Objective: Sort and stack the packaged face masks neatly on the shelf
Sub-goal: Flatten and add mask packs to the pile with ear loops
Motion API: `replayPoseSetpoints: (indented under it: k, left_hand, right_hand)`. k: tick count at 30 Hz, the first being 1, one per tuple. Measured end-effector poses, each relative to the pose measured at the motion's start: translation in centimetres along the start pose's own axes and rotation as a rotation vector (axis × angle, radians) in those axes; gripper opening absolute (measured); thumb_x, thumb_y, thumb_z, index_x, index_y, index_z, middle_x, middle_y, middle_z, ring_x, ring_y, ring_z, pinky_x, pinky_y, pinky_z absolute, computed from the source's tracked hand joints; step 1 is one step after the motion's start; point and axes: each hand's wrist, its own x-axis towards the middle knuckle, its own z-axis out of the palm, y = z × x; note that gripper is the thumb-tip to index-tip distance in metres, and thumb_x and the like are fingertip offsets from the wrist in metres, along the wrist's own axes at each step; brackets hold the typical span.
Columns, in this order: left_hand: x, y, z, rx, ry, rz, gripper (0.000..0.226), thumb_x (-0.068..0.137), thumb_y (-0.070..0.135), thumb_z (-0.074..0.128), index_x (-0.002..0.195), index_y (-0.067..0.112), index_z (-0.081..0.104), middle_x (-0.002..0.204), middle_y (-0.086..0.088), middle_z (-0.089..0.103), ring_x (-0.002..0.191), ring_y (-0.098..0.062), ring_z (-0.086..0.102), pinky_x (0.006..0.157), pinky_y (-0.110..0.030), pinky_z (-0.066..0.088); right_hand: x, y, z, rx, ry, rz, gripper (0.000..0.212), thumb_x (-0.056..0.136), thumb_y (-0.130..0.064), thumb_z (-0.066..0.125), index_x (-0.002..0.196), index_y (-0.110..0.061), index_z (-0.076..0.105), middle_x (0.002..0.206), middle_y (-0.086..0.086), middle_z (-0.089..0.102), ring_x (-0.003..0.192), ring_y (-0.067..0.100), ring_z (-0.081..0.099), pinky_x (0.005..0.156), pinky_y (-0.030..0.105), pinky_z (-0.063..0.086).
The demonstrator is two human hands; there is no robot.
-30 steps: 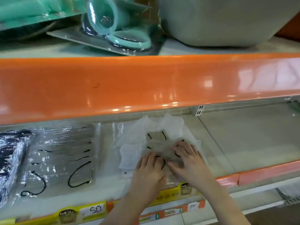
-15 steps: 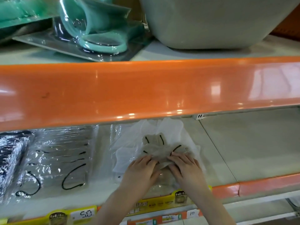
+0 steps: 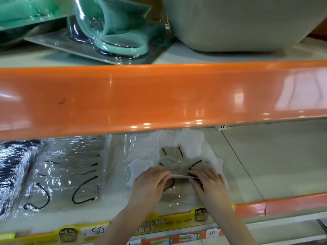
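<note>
Shelf (image 3: 276,160), front edge, middle: loose pile of wrapped masks (image 3: 178,156). Left hand (image 3: 150,184) and right hand (image 3: 207,183) each pinch an end of the top mask packet (image 3: 179,176), lifted just above the pile. Left half: neat mask stack (image 3: 70,170), dark mask stack (image 3: 12,170) beside it.

lower shelf (image 3: 276,161): mask pile (image 3: 178,161) mid, near front edge | left hand (image 3: 150,184) and right hand (image 3: 208,183) on pile's front | wrapped mask stack (image 3: 70,170) left of pile, apart | another wrapped stack (image 3: 12,174) at left end | upper shelf (image 3: 212,55): tub (image 3: 247,22) right, blister packs (image 3: 109,32) left
</note>
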Motion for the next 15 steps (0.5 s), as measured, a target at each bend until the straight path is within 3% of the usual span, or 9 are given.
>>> replayPoseSetpoints:
  k: [5,8,10,13,15]
  left_hand:
    - [0.4,-0.8,-1.8,0.090,0.110,0.041,0.020,0.089,0.022,0.049,0.088,0.023,0.069,0.084,0.012,0.066,0.082,-0.004,0.055,0.071,-0.014,0.038]
    - [0.2,-1.7,-2.6,0.239,0.176,0.131,0.039,0.060,-0.008,0.059,0.087,0.019,0.070,0.084,0.008,0.067,0.082,-0.013,0.060,0.075,-0.023,0.038]
    - [-0.1,-2.2,-2.9,0.302,0.174,0.126,0.047,0.050,-0.014,0.067,0.084,0.018,0.070,0.082,0.006,0.067,0.079,-0.018,0.064,0.075,-0.029,0.040]
    - [-0.7,-2.3,-3.3,0.322,0.152,0.099,0.036,0.057,-0.003,0.084,0.083,0.018,0.071,0.080,0.007,0.068,0.071,-0.017,0.065,0.068,-0.033,0.049]
    - [-1.2,-2.5,-3.7,0.296,0.177,0.099,0.015,0.074,0.009,0.079,0.081,0.018,0.071,0.077,0.008,0.067,0.066,-0.015,0.064,0.060,-0.030,0.050]
  right_hand:
    - [0.7,0.5,-1.2,-0.030,0.098,0.033,0.021,0.080,-0.028,0.046,0.083,-0.024,0.066,0.087,-0.010,0.064,0.080,0.018,0.059,0.066,0.027,0.038]
    - [1.5,-0.4,-2.1,-0.031,0.178,0.003,0.021,0.078,-0.021,0.045,0.081,-0.017,0.066,0.084,-0.005,0.063,0.077,0.019,0.056,0.065,0.031,0.041]
    - [2.1,-1.6,-2.4,-0.006,0.206,-0.029,0.021,0.080,-0.019,0.045,0.082,-0.016,0.065,0.085,-0.004,0.062,0.079,0.017,0.053,0.066,0.031,0.040]
    - [2.6,-4.0,-2.1,0.040,0.193,-0.083,0.016,0.082,-0.015,0.048,0.090,-0.021,0.062,0.087,-0.004,0.062,0.081,0.016,0.053,0.070,0.029,0.041]
    - [2.7,-5.8,-1.3,0.090,0.169,-0.093,0.015,0.082,-0.015,0.050,0.089,-0.020,0.063,0.088,-0.004,0.062,0.082,0.015,0.052,0.072,0.027,0.040]
